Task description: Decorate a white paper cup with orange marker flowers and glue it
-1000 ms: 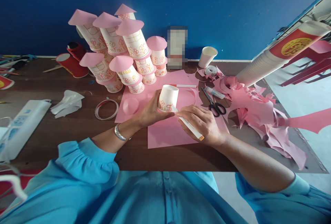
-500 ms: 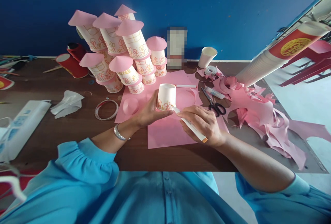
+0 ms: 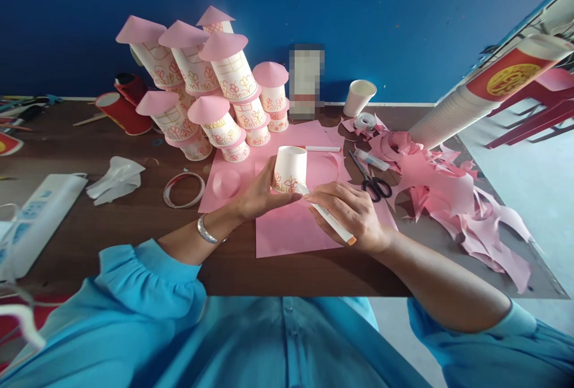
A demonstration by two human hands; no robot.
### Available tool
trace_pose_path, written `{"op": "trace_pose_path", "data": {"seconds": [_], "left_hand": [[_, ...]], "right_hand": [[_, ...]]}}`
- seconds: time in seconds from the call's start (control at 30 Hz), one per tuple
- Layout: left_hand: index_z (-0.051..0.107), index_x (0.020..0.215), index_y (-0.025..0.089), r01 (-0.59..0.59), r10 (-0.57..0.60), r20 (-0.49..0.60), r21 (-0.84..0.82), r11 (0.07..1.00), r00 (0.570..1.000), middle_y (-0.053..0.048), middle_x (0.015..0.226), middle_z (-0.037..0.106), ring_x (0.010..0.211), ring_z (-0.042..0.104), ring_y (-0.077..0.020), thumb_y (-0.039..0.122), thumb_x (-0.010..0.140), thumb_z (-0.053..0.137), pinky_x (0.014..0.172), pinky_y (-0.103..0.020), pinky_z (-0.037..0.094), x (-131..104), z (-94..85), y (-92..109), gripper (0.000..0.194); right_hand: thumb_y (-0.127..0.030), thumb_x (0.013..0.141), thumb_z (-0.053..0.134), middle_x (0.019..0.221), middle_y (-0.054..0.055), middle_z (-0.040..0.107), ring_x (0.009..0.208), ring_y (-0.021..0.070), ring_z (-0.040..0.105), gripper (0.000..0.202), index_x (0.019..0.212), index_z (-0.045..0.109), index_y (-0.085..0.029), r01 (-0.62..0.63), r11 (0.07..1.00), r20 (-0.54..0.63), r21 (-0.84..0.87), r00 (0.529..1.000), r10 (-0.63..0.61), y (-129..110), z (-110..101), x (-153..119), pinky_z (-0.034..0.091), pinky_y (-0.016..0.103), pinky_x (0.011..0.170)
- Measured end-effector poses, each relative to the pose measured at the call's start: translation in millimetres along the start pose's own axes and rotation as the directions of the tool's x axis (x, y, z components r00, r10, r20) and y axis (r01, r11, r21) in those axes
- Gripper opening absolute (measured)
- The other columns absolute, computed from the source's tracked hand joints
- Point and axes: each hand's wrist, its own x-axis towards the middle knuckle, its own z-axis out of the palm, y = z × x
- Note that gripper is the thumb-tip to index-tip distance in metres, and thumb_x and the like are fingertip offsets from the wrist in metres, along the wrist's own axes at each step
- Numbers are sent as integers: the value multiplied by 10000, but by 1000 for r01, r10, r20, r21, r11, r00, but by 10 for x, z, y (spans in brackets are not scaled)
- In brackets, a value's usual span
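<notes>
A white paper cup [image 3: 290, 167] with red and yellow flower drawings near its lower edge is gripped by my left hand [image 3: 264, 194], mouth upward, over pink paper sheets [image 3: 291, 232]. My right hand [image 3: 352, 214] is closed round a white marker [image 3: 332, 222] with an orange end. The marker's tip meets the lower right of the cup, by the flowers. Another white marker [image 3: 323, 149] lies on the pink paper just behind the cup. At the back left stand several decorated cup towers [image 3: 233, 77] with pink cone roofs.
Black scissors [image 3: 376, 188], a glue tube [image 3: 371, 159] and pink paper scraps [image 3: 448, 196] lie right. A single cup [image 3: 360, 98] and a tall cup stack [image 3: 475, 95] stand behind. Left are a tape ring [image 3: 183, 190], crumpled plastic [image 3: 117, 180] and a power strip [image 3: 42, 220].
The cup has turned slightly and shifted a little to the right in my left hand. The marker's rear end has moved slightly left and down with my right hand.
</notes>
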Motion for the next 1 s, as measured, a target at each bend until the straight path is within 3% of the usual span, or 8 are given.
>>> {"op": "trace_pose_path", "data": {"seconds": [0.63,1.0], "left_hand": [[432,1425,227,29,-29,31,-11,1000,999,-131,1321,586,1245,580,-351,523,765,834,1008,-549,543,-10,-27,-26,826],[417,1462,224,7,-5,27,-61,998,1000,-131,1334,592,1201,610,-324,496,759,845,971,-478,570,2,-4,3,867]], "right_hand": [[-110,960,624,958,90,731,834,185,727,258,1211,623,-169,-9,1000,2,-3,1000,9,9,5,-13,633,322,712],[-126,949,638,1001,70,741,869,183,743,307,1246,597,-196,-40,999,-23,-33,999,39,51,35,-74,638,310,742]]}}
